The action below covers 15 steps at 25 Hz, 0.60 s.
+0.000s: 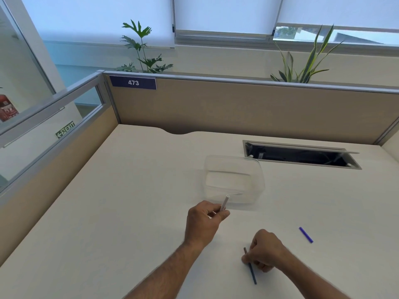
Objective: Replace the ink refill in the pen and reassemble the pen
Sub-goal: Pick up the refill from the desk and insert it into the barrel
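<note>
The right hand (264, 250) pinched the thin, light, bendy-looking refill (251, 270) near its tip (best held there); left hand (203, 221) fingers curled round the white barrel (224, 203).

Container (235, 180) behind left hand (203, 223); cap (306, 234) right of right hand (266, 250)

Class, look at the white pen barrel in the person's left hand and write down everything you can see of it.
The white pen barrel is a slim, straight tube that looks like smooth plastic, with an open, hollow-looking upper end. It is held above the desk, tilted, its open end pointing up and away toward the clear plastic container behind it. The left hand pinches its lower part between thumb and fingers, which hide the lower end. Nothing else touches it.
</note>
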Tool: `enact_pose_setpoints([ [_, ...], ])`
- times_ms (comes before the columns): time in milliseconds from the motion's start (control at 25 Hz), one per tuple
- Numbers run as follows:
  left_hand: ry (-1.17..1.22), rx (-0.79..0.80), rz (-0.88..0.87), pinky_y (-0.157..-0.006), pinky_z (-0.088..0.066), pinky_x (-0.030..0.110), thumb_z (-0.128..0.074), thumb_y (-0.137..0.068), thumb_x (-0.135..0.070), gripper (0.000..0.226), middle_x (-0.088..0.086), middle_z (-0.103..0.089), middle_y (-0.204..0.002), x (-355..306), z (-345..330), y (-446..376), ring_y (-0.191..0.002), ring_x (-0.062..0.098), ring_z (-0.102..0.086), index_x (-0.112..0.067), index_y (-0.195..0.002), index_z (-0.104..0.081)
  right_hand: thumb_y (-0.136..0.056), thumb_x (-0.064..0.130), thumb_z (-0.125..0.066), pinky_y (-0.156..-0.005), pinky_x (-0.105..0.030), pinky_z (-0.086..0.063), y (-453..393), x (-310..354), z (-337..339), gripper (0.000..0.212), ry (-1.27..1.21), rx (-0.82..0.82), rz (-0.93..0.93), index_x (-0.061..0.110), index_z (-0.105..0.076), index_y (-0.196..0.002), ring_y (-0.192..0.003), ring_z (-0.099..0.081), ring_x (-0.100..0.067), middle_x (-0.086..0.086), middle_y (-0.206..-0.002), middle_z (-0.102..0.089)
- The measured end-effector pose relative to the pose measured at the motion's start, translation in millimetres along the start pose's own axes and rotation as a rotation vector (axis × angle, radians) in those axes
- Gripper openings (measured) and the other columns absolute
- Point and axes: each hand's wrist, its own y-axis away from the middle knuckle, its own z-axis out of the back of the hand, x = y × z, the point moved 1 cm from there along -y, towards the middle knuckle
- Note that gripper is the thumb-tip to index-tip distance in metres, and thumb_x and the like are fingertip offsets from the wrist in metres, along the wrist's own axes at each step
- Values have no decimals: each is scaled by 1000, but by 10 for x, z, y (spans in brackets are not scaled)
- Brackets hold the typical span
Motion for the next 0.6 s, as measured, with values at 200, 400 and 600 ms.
enact_pose_setpoints([
  [200,3,4,38,-67,-58,33,-82,-77,-28,8,-10,-72,-76,42,-6,49,-68,5,-65,-24,-82,-78,-57,12,-77,-48,-34,-61,-13,3,-75,14,-51,-11,7,4,-66,-58,-38,-60,-22,-8,-48,-66],
  [400,-6,9,34,-66,-58,30,-81,-77,-31,8,-14,-71,-76,66,-29,93,-68,3,-65,-27,-82,-78,-56,20,-64,-49,-33,-62,34,-1,-85,12,-113,-162,97,11,-60,-50,-44,-69,-23,-11,-52,-71],
  [600,-17,25,36,-64,-59,27,-82,-75,-33,8,-20,-70,-75,92,-110,99,-70,1,-65,-31,-80,-76,-61,6,-68,-54,-41,-64,138,59,56,9,-507,-296,227,4,-67,-70,-51,-71,-22,-14,-62,-72],
])
